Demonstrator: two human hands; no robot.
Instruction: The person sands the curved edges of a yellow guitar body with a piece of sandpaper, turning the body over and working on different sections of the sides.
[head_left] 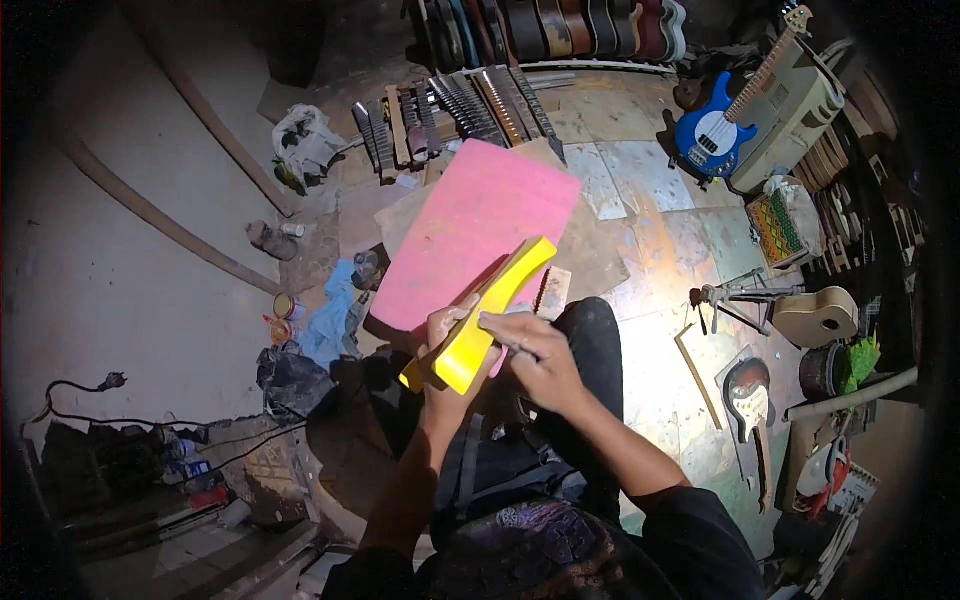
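Observation:
A glossy yellow guitar body (497,305), seen mostly edge-on, is held up over my lap. My left hand (445,335) is closed around it from the left side and underneath. Against its right edge rests my right hand (535,352), fingers bent and pressed together. A small pink piece (498,362) shows under those fingers; its kind is unclear, and whether the fingers grip it is hidden. Beyond the body lies a pink board (480,220) on the floor, with a pale toothed-edge block (554,293) near its lower right.
A blue bass guitar (712,130) leans at the far right. Several guitar necks (465,110) lie at the back, before a row of guitar bodies (560,28). On the right are a sunburst guitar (748,395) and an acoustic guitar (815,317). Blue cloth (328,315) lies left.

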